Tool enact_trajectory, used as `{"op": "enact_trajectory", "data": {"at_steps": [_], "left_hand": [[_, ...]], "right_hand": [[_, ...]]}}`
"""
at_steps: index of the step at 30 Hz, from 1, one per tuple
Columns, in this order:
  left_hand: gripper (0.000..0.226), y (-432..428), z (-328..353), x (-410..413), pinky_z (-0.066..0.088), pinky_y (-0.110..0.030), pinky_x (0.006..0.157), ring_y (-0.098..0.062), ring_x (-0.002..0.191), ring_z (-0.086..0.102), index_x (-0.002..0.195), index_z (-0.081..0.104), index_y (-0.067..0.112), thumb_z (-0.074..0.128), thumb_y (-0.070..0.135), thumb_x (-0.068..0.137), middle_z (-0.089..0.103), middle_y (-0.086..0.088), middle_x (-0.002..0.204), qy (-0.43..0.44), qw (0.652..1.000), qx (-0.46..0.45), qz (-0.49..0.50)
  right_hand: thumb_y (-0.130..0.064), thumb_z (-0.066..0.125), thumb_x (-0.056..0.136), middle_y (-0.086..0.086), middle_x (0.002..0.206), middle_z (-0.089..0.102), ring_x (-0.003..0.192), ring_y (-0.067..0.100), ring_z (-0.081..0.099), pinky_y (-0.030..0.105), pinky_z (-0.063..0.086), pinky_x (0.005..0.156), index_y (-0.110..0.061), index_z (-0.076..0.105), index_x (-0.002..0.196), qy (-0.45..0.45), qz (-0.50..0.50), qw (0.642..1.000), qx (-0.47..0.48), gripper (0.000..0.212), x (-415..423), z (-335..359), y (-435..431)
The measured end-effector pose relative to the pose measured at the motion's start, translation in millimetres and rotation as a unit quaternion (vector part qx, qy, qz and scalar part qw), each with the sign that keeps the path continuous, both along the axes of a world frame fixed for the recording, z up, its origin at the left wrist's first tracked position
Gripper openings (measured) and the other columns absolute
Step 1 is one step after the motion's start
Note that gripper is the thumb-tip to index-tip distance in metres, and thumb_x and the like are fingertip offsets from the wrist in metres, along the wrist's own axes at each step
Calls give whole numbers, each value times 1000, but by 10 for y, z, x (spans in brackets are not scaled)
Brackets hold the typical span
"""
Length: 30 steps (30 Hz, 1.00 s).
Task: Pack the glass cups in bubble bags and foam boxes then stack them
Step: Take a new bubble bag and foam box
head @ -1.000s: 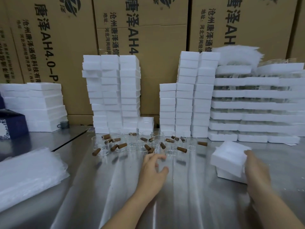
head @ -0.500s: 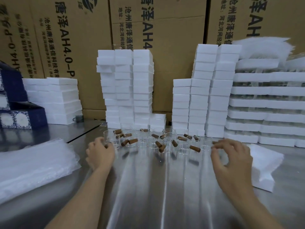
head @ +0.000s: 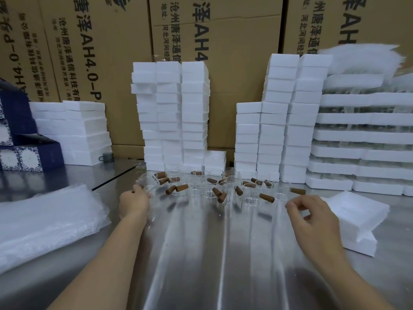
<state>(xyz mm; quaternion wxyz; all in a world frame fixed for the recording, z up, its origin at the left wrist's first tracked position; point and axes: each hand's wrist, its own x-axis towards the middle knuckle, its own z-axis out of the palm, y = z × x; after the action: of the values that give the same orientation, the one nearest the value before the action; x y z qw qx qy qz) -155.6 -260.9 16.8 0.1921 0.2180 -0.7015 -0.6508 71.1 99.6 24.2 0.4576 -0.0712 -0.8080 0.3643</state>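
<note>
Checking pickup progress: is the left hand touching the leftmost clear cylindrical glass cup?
Touching. In the head view, the left hand curls its fingertips onto the leftmost clear cylindrical glass cup.

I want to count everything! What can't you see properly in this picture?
Head view:
- Left hand: its back hides the fingertips; grip on the end glass cup unclear.
- Foam boxes: closed, contents hidden.
- Foam trays: cut by right edge.
- Small dark thing: too small.

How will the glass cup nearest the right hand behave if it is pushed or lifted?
The glass cup is probably light but fragile: its walls look thin and clear. It may tilt toward its brown side handle. Smooth glass could slip.
</note>
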Motion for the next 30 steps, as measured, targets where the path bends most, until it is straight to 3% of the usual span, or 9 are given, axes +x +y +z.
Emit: {"op": "enact_trajectory", "data": {"at_steps": [3, 7, 10, 12, 15, 18, 21, 24, 30], "left_hand": [[39, 161, 213, 182, 44, -32, 63, -20, 67, 56, 83, 73, 18, 51, 35, 111, 75, -7, 94, 55, 993, 95, -36], [19, 684, 453, 636, 45, -19, 52, -3, 63, 61, 99, 71, 17, 60, 26, 110, 77, 6, 88, 111, 962, 114, -222], [18, 1166, 366, 992, 45, -20, 61, -6, 74, 62, 105, 73, 19, 60, 31, 110, 80, 6, 94, 98, 929, 37, -354], [19, 1452, 238, 1203, 45, -13, 59, -9, 71, 60, 106, 73, 14, 59, 26, 111, 80, 1, 93, 106, 897, 2, -429], [17, 1746, 113, 1437, 46, -12, 62, -5, 65, 61, 115, 69, 2, 59, 14, 110, 74, -4, 90, 141, 844, -30, -516], [13, 1831, 95, 1557, 44, -9, 56, 2, 63, 65, 116, 69, 8, 58, 8, 110, 71, 0, 88, 172, 815, -28, -553], [11, 1807, 86, 1598, 44, -9, 58, 3, 66, 65, 112, 69, 16, 59, 12, 110, 76, 12, 86, 183, 800, -38, -570], [12, 1762, 73, 1592, 44, -13, 61, -1, 75, 69, 115, 70, 20, 59, 20, 111, 80, 12, 97, 177, 796, -64, -576], [23, 1782, 90, 1585, 48, -13, 65, -4, 85, 73, 125, 70, 25, 60, 38, 109, 80, 9, 119, 184, 785, -50, -589]], "right_hand": [[-19, 66, 92, -17, 93, 65, 92, 4, 59, 35, 49, 78, -35, 64, 77, -5, 8, 1000, -3, 22, -15, -5, -30], [-19, 68, 92, -17, 88, 65, 89, 2, 60, 27, 44, 69, -36, 63, 74, -41, 26, 999, 21, 25, -18, -25, -64], [-25, 68, 95, -17, 84, 66, 87, 4, 60, 26, 42, 66, -32, 64, 73, -75, 41, 995, 53, 24, -7, -54, -90], [-38, 64, 98, -21, 92, 66, 87, 3, 61, 23, 42, 66, -34, 65, 76, -78, 64, 992, 69, 22, 16, -42, -155], [-66, 49, 98, -30, 98, 67, 90, -2, 63, 11, 44, 71, -46, 66, 94, -71, 95, 992, 50, 27, 71, -13, -261], [-75, 44, 93, -31, 101, 70, 94, -5, 65, 7, 43, 74, -50, 66, 107, -83, 132, 988, 17, 35, 107, 5, -293], [-56, 58, 99, -19, 98, 73, 93, 4, 66, 16, 47, 69, -38, 71, 106, -85, 151, 985, 12, 23, 81, 12, -321], [-39, 67, 98, -11, 94, 73, 91, 10, 67, 27, 51, 73, -28, 74, 99, -72, 156, 985, -18, 13, 39, 11, -389], [-33, 78, 92, -9, 93, 77, 90, 9, 69, 19, 50, 80, -30, 81, 94, -29, 180, 970, -162, 5, 77, 106, -432]]}}
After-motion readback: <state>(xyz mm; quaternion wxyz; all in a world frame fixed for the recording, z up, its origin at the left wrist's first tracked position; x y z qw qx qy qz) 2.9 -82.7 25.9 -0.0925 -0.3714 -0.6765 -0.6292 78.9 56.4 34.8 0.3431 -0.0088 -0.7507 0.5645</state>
